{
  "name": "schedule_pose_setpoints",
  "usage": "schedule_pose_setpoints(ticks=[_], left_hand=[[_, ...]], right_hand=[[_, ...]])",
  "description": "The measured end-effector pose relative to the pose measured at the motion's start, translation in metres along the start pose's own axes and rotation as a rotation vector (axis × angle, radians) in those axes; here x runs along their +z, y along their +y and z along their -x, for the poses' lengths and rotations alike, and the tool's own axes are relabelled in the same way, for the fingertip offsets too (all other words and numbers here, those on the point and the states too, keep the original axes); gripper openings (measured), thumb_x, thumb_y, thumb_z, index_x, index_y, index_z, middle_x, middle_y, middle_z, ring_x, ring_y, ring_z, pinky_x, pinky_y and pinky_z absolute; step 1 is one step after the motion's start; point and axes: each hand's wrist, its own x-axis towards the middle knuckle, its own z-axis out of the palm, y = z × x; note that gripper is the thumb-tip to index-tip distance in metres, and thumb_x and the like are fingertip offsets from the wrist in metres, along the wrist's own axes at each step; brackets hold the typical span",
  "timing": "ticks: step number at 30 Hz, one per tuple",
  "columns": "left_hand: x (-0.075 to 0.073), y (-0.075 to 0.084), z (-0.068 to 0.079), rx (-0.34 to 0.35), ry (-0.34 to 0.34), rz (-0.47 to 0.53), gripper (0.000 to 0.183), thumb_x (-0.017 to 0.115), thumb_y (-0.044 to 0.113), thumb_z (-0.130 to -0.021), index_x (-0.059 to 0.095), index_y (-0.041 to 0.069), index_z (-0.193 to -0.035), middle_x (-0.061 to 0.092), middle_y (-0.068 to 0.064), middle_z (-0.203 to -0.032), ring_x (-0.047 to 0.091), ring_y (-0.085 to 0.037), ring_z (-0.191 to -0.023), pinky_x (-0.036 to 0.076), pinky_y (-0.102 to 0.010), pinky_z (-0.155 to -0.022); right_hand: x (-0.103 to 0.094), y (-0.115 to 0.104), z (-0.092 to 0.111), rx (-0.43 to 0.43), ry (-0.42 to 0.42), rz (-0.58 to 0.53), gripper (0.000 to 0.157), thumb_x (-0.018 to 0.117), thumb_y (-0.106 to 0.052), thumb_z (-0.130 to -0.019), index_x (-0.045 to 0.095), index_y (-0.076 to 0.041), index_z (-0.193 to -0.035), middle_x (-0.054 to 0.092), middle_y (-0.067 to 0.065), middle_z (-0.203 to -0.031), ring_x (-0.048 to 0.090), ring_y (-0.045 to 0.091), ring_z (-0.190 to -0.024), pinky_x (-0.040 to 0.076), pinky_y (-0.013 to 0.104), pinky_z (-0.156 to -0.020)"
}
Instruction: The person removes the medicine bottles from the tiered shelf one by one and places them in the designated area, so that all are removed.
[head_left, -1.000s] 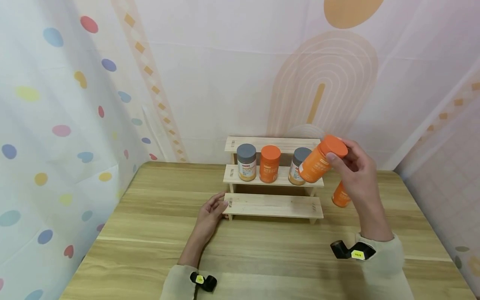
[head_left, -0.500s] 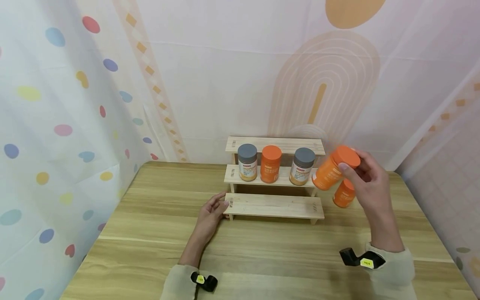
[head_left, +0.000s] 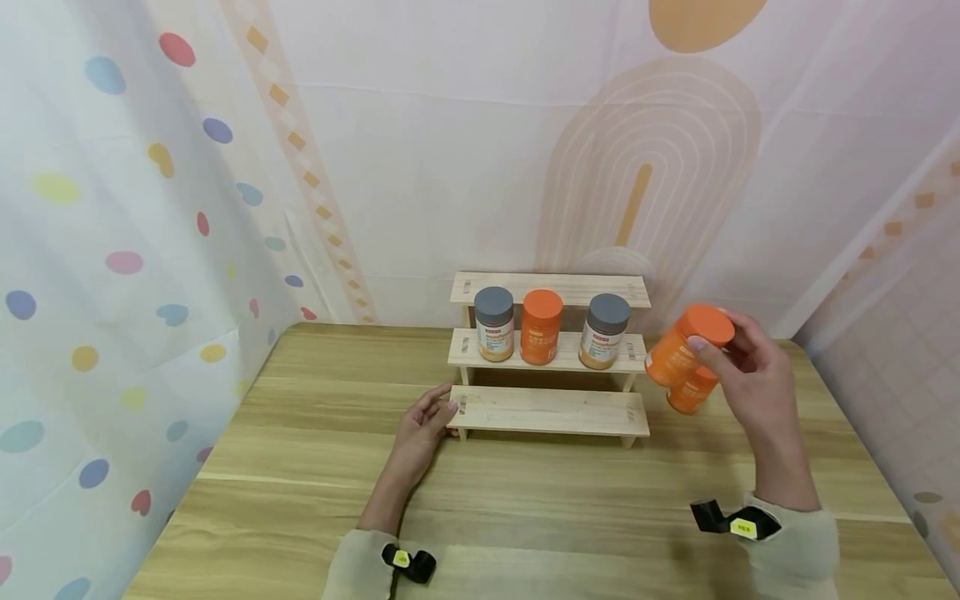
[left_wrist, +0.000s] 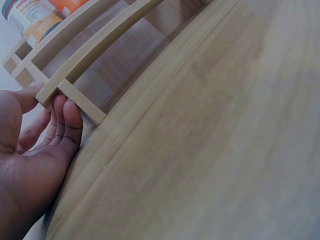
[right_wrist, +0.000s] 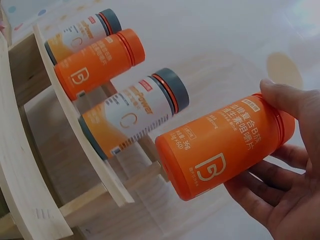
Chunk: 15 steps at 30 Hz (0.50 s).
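My right hand (head_left: 761,379) grips an orange supplement bottle (head_left: 681,348) near its cap, tilted in the air just right of the shelf. At its other end, my left hand (head_left: 420,427) holds the lowest step of the three-step wooden shelf (head_left: 551,410), thumb on top and fingers curled underneath, as the left wrist view shows. On the middle step stand a grey-capped bottle (head_left: 494,327), an orange bottle (head_left: 541,329) and a second grey-capped bottle (head_left: 603,333), with a gap at the right end. The right wrist view shows the label of the held bottle (right_wrist: 220,145).
Another orange bottle (head_left: 690,393) stands on the wooden table (head_left: 300,467), right of the shelf, partly hidden behind the held one. A patterned curtain (head_left: 420,167) hangs close behind the shelf and along both sides.
My right hand has carried the orange bottle rightward and down, from in front of the right grey-capped bottle to beyond the shelf's right end. The left hand stays put.
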Motion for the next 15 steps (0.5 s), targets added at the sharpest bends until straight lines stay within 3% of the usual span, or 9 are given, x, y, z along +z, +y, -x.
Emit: schedule_pose_setpoints(ticks=[15], left_hand=[[-0.001, 0.001, 0.0, -0.004, 0.003, -0.027, 0.049, 0.065, 0.018, -0.102, 0.051, 0.009, -0.149, 0.063, 0.001, -0.104, 0.063, -0.01, -0.083, 0.056, -0.021, -0.073]], right_hand=[[-0.03, 0.013, -0.005, 0.065, 0.115, -0.149, 0.043, 0.073, 0.003, -0.091, 0.066, -0.006, -0.133, 0.074, -0.011, -0.111, 0.064, 0.006, -0.096, 0.053, 0.009, -0.079]])
